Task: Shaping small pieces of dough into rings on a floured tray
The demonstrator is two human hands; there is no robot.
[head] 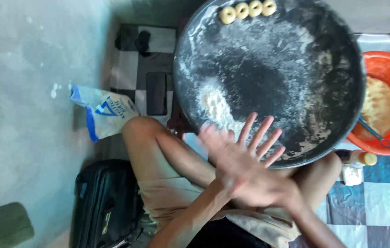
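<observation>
**Two palms pressed together over a floured round tray**

The left hand (231,151) and right hand (259,183) lie crossed palm to palm at the near rim of the large dark tray (268,82), fingers (261,133) spread straight and loose, closed on nothing that can be seen; whether anything sits between the palms cannot be told. The tray rests across the person's bare knees and is dusted with white flour (215,105), thickest just beyond the fingertips. At the tray's far rim four small pale dough rings (248,10) sit in a row, touching one another. Just right of the tray stands an orange bowl (383,69) holding pale dough (379,108) and a dark-handled utensil (373,132). A small bottle with a yellow cap (362,158) lies on the checked floor cloth near the tray's near-right edge. Left of the tray lie a white and blue bag (103,112) and, nearer the person, a black bag (105,202)
</observation>
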